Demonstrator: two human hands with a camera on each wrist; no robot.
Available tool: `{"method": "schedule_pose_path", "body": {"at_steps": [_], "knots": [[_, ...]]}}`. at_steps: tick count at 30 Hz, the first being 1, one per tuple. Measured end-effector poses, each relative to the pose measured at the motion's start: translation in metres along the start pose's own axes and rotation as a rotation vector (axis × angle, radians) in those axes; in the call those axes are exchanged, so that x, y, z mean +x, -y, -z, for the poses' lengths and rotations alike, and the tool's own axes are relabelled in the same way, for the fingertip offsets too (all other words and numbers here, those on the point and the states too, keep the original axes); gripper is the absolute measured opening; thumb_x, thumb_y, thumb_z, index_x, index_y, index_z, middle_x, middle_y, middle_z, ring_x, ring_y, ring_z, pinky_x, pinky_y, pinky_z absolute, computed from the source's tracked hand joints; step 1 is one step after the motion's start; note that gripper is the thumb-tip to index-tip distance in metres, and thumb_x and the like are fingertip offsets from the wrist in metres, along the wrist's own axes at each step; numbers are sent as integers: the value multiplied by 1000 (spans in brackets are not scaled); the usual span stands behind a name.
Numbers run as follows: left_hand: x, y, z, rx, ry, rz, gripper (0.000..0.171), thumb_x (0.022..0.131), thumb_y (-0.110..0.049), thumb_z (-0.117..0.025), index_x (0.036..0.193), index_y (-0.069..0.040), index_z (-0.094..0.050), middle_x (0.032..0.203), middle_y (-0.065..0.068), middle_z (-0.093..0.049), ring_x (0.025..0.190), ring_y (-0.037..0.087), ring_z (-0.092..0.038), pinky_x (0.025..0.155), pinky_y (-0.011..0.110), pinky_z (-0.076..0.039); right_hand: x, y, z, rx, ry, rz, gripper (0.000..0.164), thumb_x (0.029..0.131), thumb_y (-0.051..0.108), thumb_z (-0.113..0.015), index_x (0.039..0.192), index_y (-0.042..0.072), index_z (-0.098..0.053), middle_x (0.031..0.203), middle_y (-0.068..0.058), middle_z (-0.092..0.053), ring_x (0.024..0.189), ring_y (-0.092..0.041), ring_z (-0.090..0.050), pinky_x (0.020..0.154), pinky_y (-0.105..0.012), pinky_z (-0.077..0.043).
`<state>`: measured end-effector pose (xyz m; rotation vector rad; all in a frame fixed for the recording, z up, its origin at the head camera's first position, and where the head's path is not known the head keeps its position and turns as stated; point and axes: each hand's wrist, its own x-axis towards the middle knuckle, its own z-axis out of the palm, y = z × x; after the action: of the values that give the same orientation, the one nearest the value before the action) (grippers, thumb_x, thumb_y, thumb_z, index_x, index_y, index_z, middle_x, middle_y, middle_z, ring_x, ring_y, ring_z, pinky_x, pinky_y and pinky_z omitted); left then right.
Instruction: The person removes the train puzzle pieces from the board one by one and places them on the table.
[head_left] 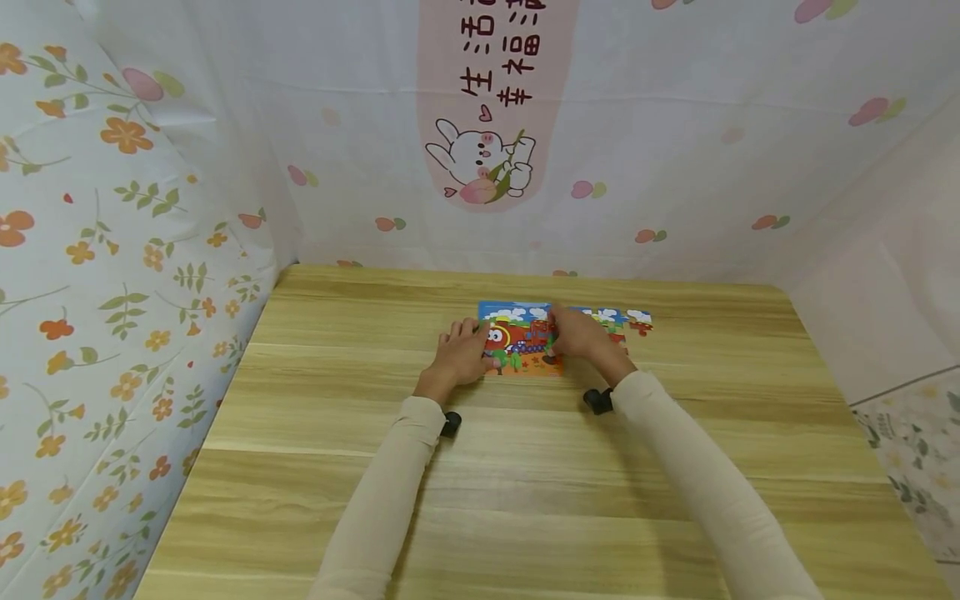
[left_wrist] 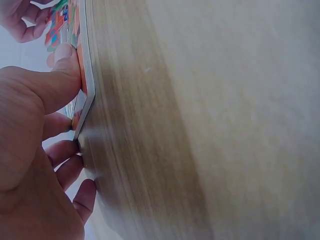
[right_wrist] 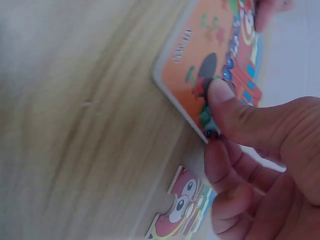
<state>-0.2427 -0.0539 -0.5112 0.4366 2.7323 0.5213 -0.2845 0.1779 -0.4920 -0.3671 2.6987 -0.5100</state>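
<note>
- The head view shows the whole layout: a picture board point(head_left: 525, 337) printed with a red train lies toward the back of the wooden table point(head_left: 510, 483), between the left hand point(head_left: 459, 353) and the right hand point(head_left: 585, 333).
- The left wrist view reveals the left hand's grip, thumb point(left_wrist: 52, 87) over the board's face and forefinger against its edge; the other fingers are bent, near the tabletop.
- The right wrist view shows the right hand pinching the board's edge between thumb and forefinger, its other fingers curled. Small print near one corner is too blurred to read.
- That view also catches jigsaw pieces point(right_wrist: 182, 207) printed with round eyes, beside the board; from above, the right hand partly covers this area, leaving cloud-printed pieces visible beyond it.
- Dark devices point(head_left: 598, 401) sit at both wrists, by pale sleeves point(head_left: 690, 467).
- A rabbit-printed cloth point(head_left: 337, 108) hangs behind the table, a floral one point(head_left: 127, 383) at left.
</note>
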Motion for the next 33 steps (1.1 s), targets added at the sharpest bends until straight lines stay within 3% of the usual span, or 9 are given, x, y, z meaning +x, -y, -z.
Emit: {"method": "schedule_pose_path", "body": {"at_steps": [7,11,17,20,26,31,33], "knots": [[0,1,0,6,0,-2,75,99,-44,-56,159,-14,-23,156,12,-25,140,33,-25,102,47,-28,-4,3,-7,-93,-81,34,39,88,15,-76,118,7,-52,94,-11,-65,70,-24,-54,59,-33,-42],[1,1,-1,5,7,2,74,100,-44,-56,160,-15,-22,156,11,-25,140,33,-24,102,46,-27,-6,0,-8,-71,-96,62,34,89,11,-74,117,8,-55,88,-9,-63,66,-22,-54,56,-31,-41],[2,1,-2,6,6,7,74,99,-44,-56,160,-16,-23,156,10,-25,140,31,-24,102,46,-27,-7,-8,-8,65,-84,63,31,91,12,-72,118,10,-58,88,-9,-64,68,-21,-54,62,-33,-41],[2,0,-2,8,4,10,74,99,-45,-56,160,-16,-23,156,10,-25,140,31,-24,102,46,-27,-6,-12,-8,175,-87,50,26,93,9,-67,118,10,-59,90,-10,-65,70,-21,-57,63,-32,-42],[2,1,-2,11,3,11,74,99,-45,-56,160,-17,-23,156,9,-25,140,31,-24,103,46,-27,-8,-17,-6,442,-123,43,17,95,2,-61,112,0,-62,85,-13,-65,68,-22,-62,57,-29,-44],[2,1,-2,5,6,10,74,99,-45,-56,160,-17,-23,157,10,-24,141,31,-23,105,47,-26,-13,-27,0,524,-135,2,17,99,13,-62,107,-1,-66,89,-13,-64,67,-23,-53,56,-30,-43],[2,1,-2,6,5,9,74,99,-45,-56,160,-17,-23,157,9,-24,142,31,-23,105,47,-27,-16,-32,5,556,-109,-28,22,101,18,-60,111,0,-66,99,-15,-64,75,-27,-57,59,-33,-45]]}}
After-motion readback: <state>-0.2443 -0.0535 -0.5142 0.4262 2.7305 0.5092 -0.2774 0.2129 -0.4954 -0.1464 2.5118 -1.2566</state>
